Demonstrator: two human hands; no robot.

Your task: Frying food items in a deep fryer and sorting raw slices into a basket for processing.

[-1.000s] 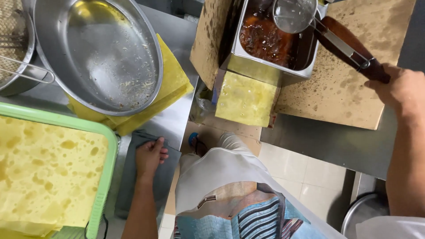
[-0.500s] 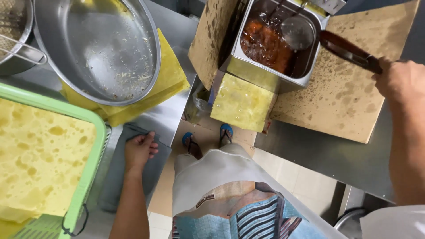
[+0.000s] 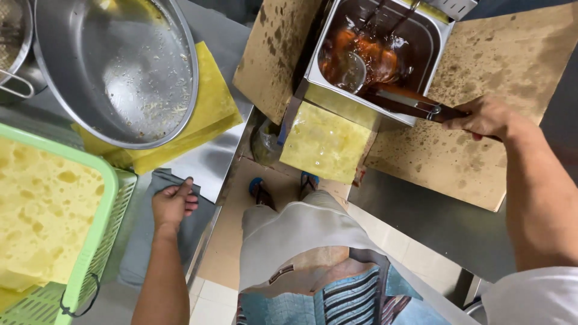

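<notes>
At far left a green plastic basket (image 3: 90, 253) holds a yellow, hole-pocked sheet of fried food (image 3: 42, 210). Above it a large steel bowl (image 3: 120, 66), scattered with crumbs, sits on yellow paper (image 3: 211, 108) on the steel counter (image 3: 208, 162). A wire strainer (image 3: 12, 42) shows at the top left corner.

The left hand (image 3: 171, 204) lies flat, fingers loosely spread, on a grey cloth (image 3: 150, 241) at the counter edge. It grips nothing and serves only as a brace.

Centre frame, the person's apron and sandalled feet stand on cardboard. A second yellow sheet (image 3: 325, 144) hangs down the front of the fryer.

To the right, a rectangular steel fryer pan (image 3: 433, 42) holds dark oil with orange-brown pieces in it. A round ladle (image 3: 349, 72) is sunk in the oil, its bowl near the pan's front left. The right hand (image 3: 481, 117) is clamped on the ladle's dark handle (image 3: 415, 105), which rests over the pan's front rim. Oil-spotted cardboard (image 3: 494, 84) surrounds the pan.

Assessment: the step in hand appears to be stirring or scooping in hot oil. It would be done well by keeping the grip far back on the handle, moving the ladle slowly to avoid splashing, and letting oil drain over the pan before lifting clear. The braced left hand is well apart from the pan, which is sound practice. The hanging yellow sheet and the greasy cardboard close to the oil are spill and fire concerns.
</notes>
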